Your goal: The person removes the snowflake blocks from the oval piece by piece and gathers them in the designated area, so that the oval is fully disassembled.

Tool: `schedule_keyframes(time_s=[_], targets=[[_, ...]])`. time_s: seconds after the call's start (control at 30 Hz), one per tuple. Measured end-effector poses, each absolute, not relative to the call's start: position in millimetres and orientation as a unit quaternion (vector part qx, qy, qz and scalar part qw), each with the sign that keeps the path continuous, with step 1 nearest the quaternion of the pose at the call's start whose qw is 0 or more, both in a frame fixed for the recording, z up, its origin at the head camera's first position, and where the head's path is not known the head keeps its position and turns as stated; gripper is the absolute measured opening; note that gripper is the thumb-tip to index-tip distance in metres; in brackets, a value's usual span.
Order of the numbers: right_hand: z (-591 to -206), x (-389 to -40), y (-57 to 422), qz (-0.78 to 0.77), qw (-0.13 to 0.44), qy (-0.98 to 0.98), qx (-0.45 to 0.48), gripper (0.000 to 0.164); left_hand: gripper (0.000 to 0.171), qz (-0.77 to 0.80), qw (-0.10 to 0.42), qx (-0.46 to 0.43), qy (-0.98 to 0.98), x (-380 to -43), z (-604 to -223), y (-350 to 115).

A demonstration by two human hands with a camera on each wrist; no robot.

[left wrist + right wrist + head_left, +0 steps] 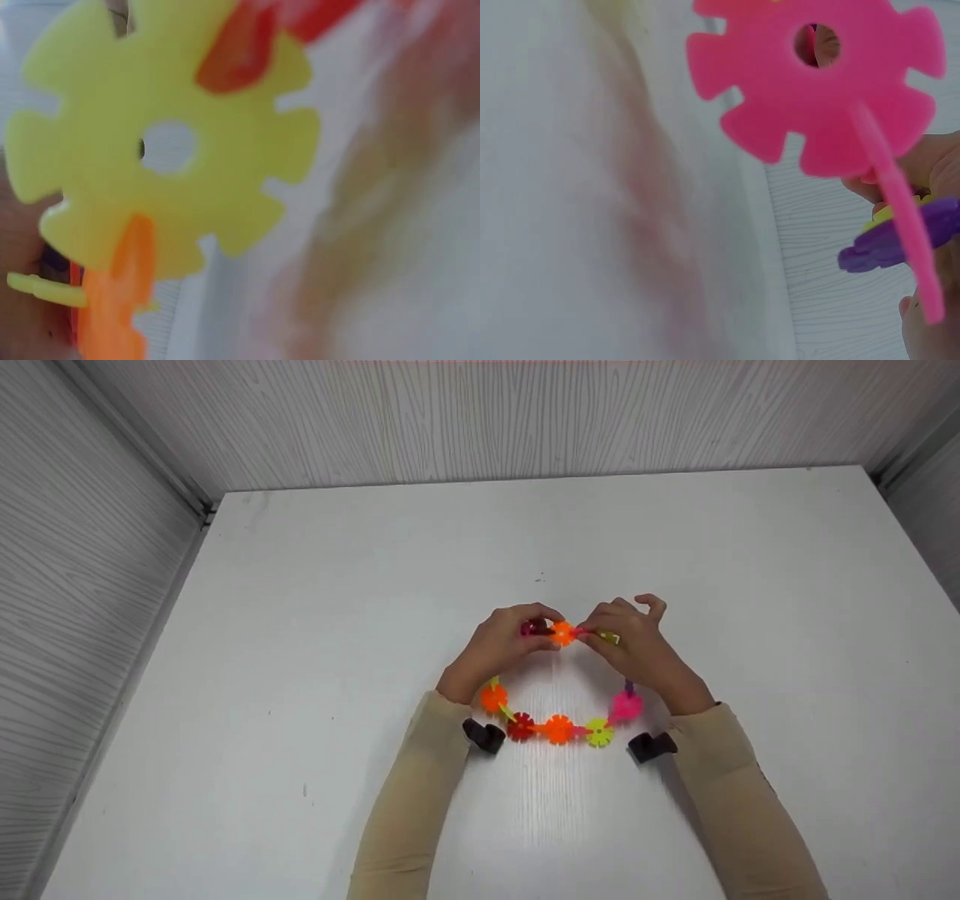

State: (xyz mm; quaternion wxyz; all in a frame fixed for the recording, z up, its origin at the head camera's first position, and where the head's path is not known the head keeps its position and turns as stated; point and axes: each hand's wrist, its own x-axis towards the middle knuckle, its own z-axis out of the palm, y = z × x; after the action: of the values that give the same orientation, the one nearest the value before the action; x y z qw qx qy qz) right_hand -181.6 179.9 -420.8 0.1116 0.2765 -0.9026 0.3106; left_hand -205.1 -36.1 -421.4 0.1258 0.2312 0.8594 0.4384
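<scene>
Notched plastic snowflake discs are linked edge to edge in a loop, with a near row of red [520, 726], orange [558, 730] and yellow-green [599, 732] discs. On the far side, my left hand [495, 643] pinches an orange disc [562, 634] between thumb and fingers, beside a dark red disc [531, 628]. A pink disc, seen edge-on, meets that orange one, gripped by my right hand [637, 643]. A yellow disc [97, 150] fills the left wrist view. In the right wrist view hang a pink disc [765, 82] and a purple disc [889, 244].
The loop and both hands are over a white table [300, 622]. Grey wood-grain panels [480, 420] stand behind it and at both sides. Black wrist mounts [484, 736] hang at the sleeves, close to the near row of discs.
</scene>
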Motion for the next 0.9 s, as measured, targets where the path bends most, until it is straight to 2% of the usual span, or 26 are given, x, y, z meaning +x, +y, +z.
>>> schedule_keyframes(time_s=[0.33, 0.67, 0.9], targets=[[-419.2, -178.7, 175.7, 0.287, 0.139, -0.903, 0.289, 0.007, 0.042, 0.390, 0.119, 0.256, 0.877, -202.0, -413.5, -37.4], [-419.7, -180.5, 173.3, 0.302, 0.150, -0.898, 0.284, 0.008, 0.040, 0.363, 0.071, 0.273, 0.888, -202.3, -411.8, -37.9], [-418.7, -180.6, 175.2, 0.318, 0.124, -0.897, 0.281, 0.010, 0.039, 0.388, 0.094, 0.273, 0.875, -204.0, -416.4, -38.1]])
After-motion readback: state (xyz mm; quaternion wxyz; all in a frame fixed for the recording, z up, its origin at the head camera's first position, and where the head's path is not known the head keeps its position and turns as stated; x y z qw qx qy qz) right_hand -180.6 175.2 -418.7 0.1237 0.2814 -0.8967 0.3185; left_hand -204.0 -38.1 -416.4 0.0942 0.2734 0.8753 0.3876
